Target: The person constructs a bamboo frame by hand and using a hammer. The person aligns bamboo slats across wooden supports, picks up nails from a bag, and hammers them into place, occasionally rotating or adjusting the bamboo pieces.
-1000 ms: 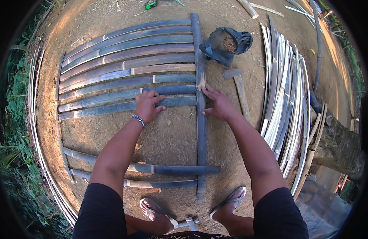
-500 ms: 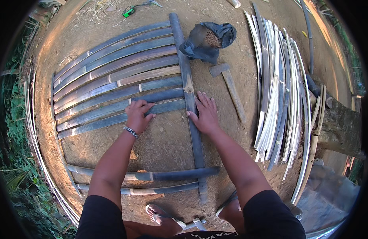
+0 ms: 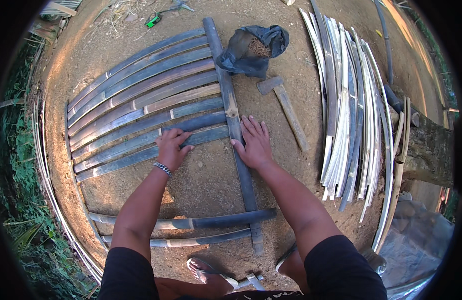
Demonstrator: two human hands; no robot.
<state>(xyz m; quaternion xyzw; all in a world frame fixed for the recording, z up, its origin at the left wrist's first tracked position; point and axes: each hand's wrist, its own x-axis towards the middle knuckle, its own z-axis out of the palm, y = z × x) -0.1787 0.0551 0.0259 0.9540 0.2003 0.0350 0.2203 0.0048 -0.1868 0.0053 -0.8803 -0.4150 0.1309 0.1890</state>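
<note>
On bamboo slats (image 3: 141, 107), left hand (image 3: 171, 148), right hand (image 3: 255, 145) flat

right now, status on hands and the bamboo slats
Left hand flat, open on lowest slats. Right hand open, pressing the crosspiece. Hammer lies clear, right of it.

A row of split bamboo slats (image 3: 141, 107), grey-blue and tan, lies flat on bare dirt, fanning from the left of the frame toward centre. A long bamboo crosspiece (image 3: 234, 125) runs over their right ends, from upper centre down to lower centre. The lowest slat of the row (image 3: 151, 155) lies edge to edge with the slat above it.
</note>
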